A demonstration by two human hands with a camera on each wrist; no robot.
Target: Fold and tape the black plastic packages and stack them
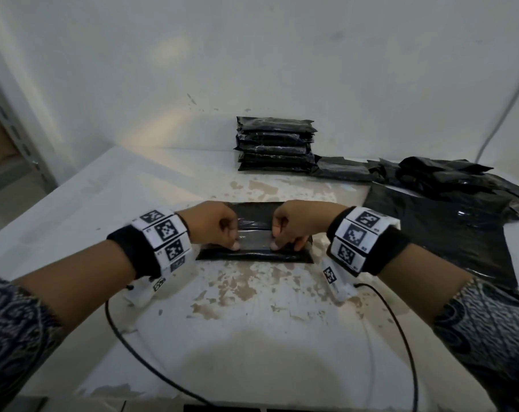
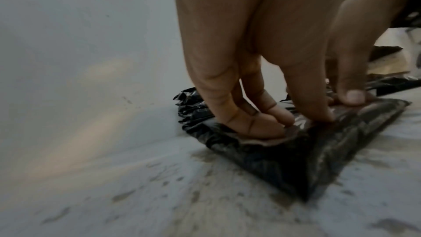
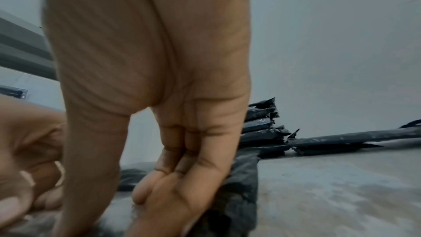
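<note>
Black plastic, folded into a flat package [image 1: 253, 233], lies near the middle of the worktop [image 1: 73, 221], with the person's two hands on top of it, presumably to keep the fold from springing open while a clear strip of tape [image 1: 253, 237] is smoothed across the seam. The left hand [image 1: 212, 223] has its fingers [image 2: 257, 125] bent and pressed tip-down on the package's left part, the thumb flat beside them; whether they pinch the tape cannot be told. The right hand [image 1: 294, 224] mirrors it on the right part, fingers [image 3: 182, 174] held together and curled down onto the plastic. Finished packages sit in a stack [image 1: 276, 144] against the wall, well apart, likely so the working space stays open; unfolded bags [image 1: 448, 215] lie to the right.
</note>
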